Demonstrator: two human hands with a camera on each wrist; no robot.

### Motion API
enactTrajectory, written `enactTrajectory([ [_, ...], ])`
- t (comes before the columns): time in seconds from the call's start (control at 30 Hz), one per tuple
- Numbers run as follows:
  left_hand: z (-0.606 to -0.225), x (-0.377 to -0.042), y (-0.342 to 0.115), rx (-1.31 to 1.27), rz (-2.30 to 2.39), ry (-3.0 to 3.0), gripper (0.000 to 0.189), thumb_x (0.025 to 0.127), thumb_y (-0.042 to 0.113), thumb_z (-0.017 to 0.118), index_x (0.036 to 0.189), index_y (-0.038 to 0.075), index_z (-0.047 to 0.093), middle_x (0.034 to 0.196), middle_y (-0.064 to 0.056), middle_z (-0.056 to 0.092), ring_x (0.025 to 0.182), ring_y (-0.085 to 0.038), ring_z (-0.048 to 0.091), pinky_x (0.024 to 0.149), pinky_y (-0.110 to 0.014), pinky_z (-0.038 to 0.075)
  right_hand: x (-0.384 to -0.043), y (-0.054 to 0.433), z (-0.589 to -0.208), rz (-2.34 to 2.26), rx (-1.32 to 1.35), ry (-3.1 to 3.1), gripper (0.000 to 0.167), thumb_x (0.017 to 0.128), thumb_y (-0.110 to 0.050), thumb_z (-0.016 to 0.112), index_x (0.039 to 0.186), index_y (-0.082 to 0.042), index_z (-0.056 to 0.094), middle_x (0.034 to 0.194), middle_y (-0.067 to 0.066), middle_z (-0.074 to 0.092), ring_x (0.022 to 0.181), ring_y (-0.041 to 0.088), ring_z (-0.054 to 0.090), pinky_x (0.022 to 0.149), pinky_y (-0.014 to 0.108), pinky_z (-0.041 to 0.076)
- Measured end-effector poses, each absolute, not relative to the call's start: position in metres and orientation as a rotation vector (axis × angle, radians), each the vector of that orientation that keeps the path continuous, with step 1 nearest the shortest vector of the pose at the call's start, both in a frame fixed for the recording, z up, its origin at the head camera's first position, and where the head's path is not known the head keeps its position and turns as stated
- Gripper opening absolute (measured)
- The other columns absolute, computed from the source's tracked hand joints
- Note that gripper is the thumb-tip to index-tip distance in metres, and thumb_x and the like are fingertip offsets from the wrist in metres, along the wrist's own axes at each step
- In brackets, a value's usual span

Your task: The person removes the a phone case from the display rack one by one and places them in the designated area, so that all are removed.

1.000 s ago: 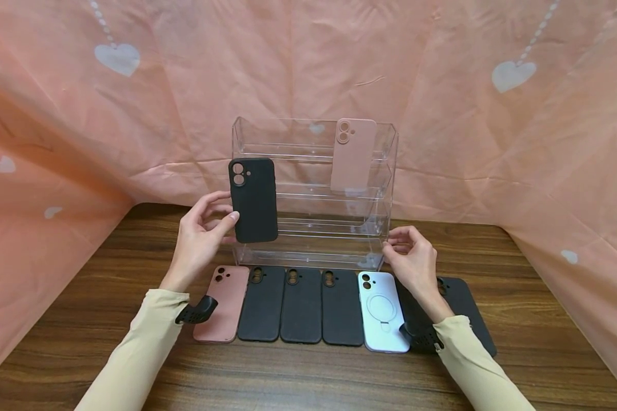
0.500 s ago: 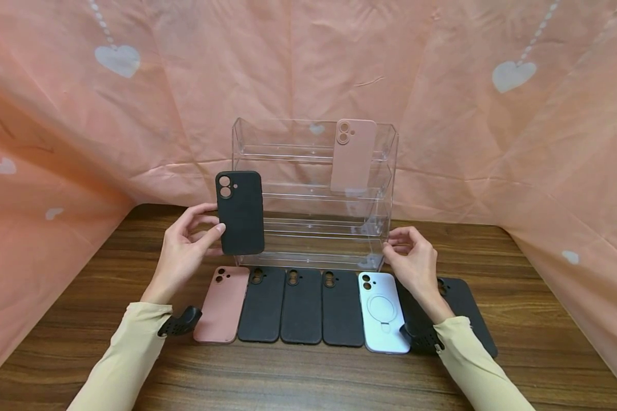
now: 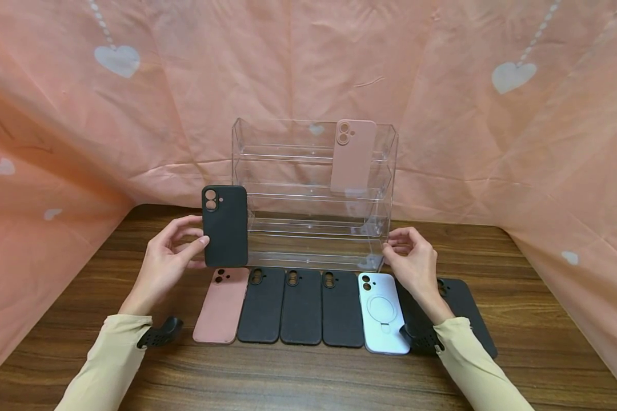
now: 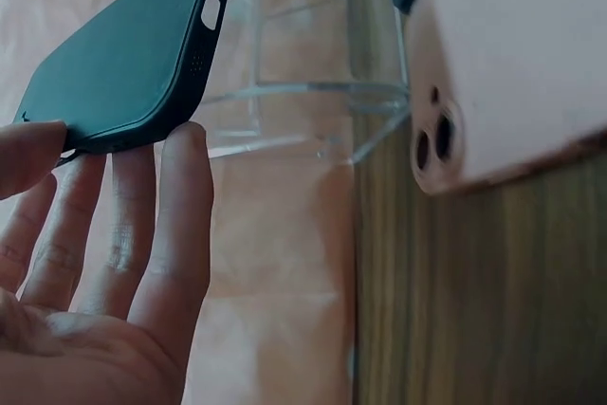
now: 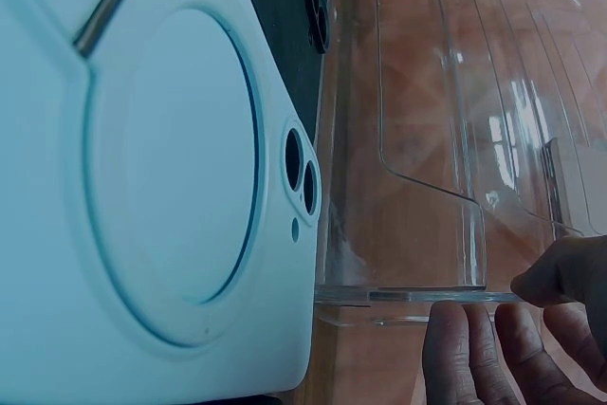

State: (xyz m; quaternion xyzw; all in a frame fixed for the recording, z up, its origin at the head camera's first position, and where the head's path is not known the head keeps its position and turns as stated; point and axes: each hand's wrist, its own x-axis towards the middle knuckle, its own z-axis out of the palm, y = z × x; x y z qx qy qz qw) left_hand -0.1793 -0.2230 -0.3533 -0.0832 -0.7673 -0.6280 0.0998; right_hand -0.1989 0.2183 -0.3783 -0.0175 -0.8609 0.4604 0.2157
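Observation:
My left hand (image 3: 167, 257) pinches a black phone case (image 3: 227, 231) by its left edge, thumb in front and fingers behind. The case stands upright in the air, just before the lower left of a clear tiered display rack (image 3: 308, 261). In the left wrist view, the lower end of the black case (image 4: 123, 54) shows its port cutout. My right hand (image 3: 413, 260) grips the rack's right side panel near the bottom. Thumb and fingers lie on either side of that clear panel in the right wrist view. A pale pink phone case (image 3: 353, 154) leans in the rack's upper right.
Along the rack's front a row of phone cases lies on the wooden table (image 3: 298, 377): a pink case (image 3: 221, 311), several black cases (image 3: 261, 308) and a white case (image 3: 383, 314) with a ring. My right forearm passes over the black ones at right. Pink cloth (image 3: 308, 68) hangs behind.
My left hand has moved left and down with the black phone case, away from the rack's front middle. The right hand stays at the rack's side.

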Motion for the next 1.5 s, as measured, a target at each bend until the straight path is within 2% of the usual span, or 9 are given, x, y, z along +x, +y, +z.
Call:
enactTrajectory([
  [0.37,-0.36,-0.17,-0.242,-0.248,-1.824,-2.319,0.045,0.097,0.015,0.07,0.14,0.015,0.056,0.104,0.008,0.07,0.081,-0.009,0.076,0.065,-0.036,0.064,-0.199,0.218,-0.377,1.286,-0.056,-2.382,0.02,0.089,-0.005,0.071,0.108,-0.004,0.067,0.1,0.017,0.073,0.085,0.019,0.072,0.061,0.011,0.054],
  [0.53,-0.364,-0.167,-0.251,-0.231,-1.808,-2.346,0.046,0.097,0.014,0.07,0.142,0.015,0.056,0.103,0.009,0.07,0.08,-0.009,0.076,0.064,-0.036,0.064,-0.199,0.218,-0.377,1.284,-0.053,-2.383,0.019,0.089,-0.005,0.071,0.108,-0.004,0.067,0.1,0.017,0.073,0.087,0.024,0.073,0.061,0.011,0.054],
  [0.73,-0.37,-0.163,-0.264,-0.21,-1.867,-2.333,0.049,0.097,0.014,0.071,0.143,0.017,0.055,0.105,0.01,0.071,0.079,-0.01,0.076,0.064,-0.038,0.064,-0.199,0.218,-0.377,1.284,-0.056,-2.385,0.019,0.089,-0.005,0.071,0.108,-0.004,0.067,0.101,0.017,0.073,0.087,0.023,0.072,0.061,0.01,0.054],
  [1.0,-0.376,-0.158,-0.277,-0.193,-1.799,-2.396,0.054,0.098,0.013,0.069,0.148,0.019,0.051,0.104,0.015,0.071,0.08,-0.008,0.075,0.062,-0.039,0.063,-0.199,0.218,-0.377,1.277,-0.065,-2.393,0.02,0.09,-0.006,0.07,0.109,-0.004,0.066,0.102,0.017,0.073,0.092,0.032,0.073,0.061,0.009,0.053],
  [1.5,-0.385,-0.145,-0.301,-0.125,-1.692,-2.635,0.057,0.1,0.024,0.068,0.152,0.021,0.045,0.101,0.018,0.069,0.086,-0.008,0.074,0.063,-0.043,0.063,-0.199,0.218,-0.377,1.284,-0.061,-2.394,0.02,0.091,-0.006,0.07,0.11,-0.003,0.066,0.102,0.018,0.073,0.093,0.035,0.074,0.061,0.008,0.052],
])
